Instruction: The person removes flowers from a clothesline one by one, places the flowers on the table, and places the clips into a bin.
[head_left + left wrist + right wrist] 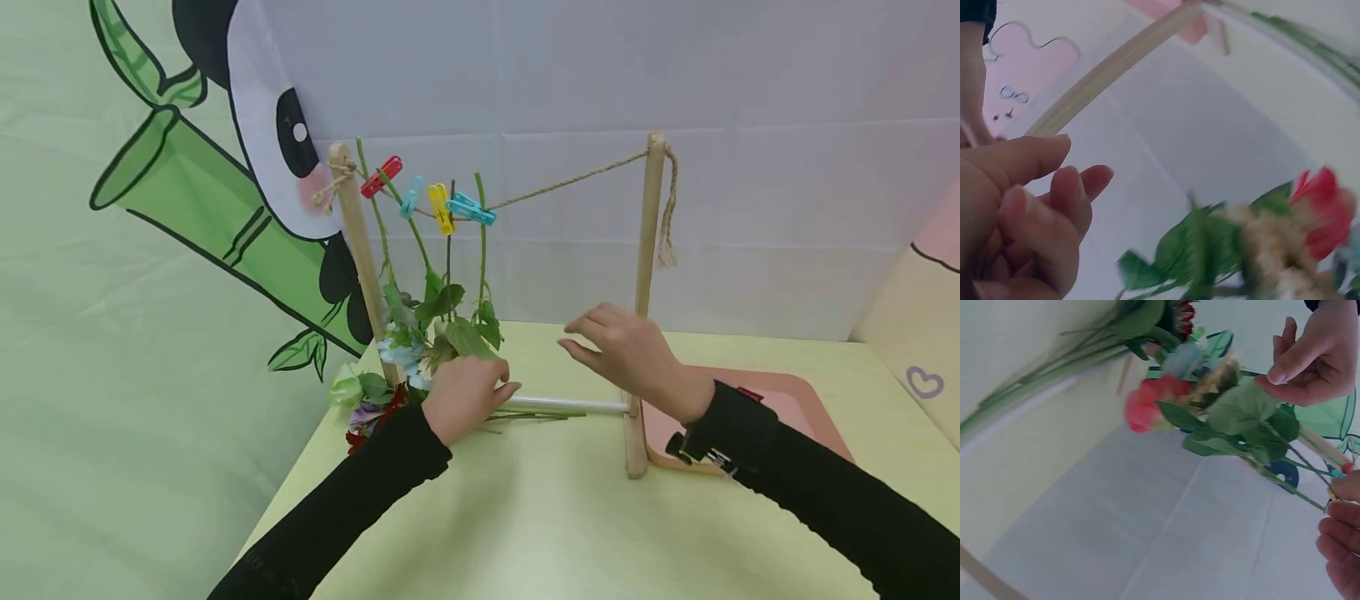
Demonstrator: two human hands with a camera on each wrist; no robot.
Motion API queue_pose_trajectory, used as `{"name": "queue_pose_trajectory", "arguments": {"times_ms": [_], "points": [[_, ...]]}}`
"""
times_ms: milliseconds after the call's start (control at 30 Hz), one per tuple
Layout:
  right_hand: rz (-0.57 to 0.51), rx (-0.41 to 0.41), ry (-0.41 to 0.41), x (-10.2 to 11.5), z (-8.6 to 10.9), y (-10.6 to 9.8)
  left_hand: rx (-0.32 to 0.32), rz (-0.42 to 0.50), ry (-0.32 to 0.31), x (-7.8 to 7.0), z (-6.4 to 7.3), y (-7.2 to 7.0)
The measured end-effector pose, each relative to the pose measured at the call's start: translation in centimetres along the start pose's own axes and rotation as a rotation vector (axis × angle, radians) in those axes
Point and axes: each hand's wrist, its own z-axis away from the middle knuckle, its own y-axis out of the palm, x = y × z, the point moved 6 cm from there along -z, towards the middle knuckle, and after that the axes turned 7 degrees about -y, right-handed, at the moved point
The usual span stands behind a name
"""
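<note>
Several flowers hang head-down from a twine line, their stems clipped by red, yellow and blue clothespins. In front of the green leaves, my left hand hovers with loosely bent fingers and holds nothing. My right hand is in the air to the right of the flowers, thumb and fingers apart, also holding nothing. A pink-red flower shows beside the left hand in the left wrist view. Blue and beige blossoms are partly hidden behind the left hand in the head view.
Wooden posts hold the line, joined low down by a white bar. More flowers lie at the left post's foot, stems pointing right. A pink tray sits on the yellow table at right, partly behind the right forearm.
</note>
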Motion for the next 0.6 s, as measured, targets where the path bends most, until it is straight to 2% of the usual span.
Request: {"name": "queue_pose_trajectory", "arguments": {"times_ms": [67, 167, 267, 367, 467, 600], "points": [[-0.013, -0.032, -0.005, -0.3, -2.8, -0.7, -0.013, 0.034, -0.029, 0.3, -0.7, -1.2], [-0.044, -0.063, 0.053, -1.5, -6.6, -1.3, -0.033, 0.087, -0.093, 1.4, -1.9, -2.8], [-0.106, -0.083, 0.160, -3.0, -10.1, -1.4, -0.072, 0.137, -0.188, 2.9, -3.2, -4.1], [-0.192, -0.081, 0.279, -4.4, -12.9, -1.1, -0.119, 0.163, -0.282, 4.4, -4.4, -4.7], [-0.279, -0.015, 0.407, -5.5, -14.9, -0.3, -0.143, 0.188, -0.344, 5.5, -5.4, -4.6], [-0.422, 0.191, 0.600, -6.8, -16.4, 1.8, -0.125, 0.230, -0.386, 6.0, -6.6, -3.9]]}}
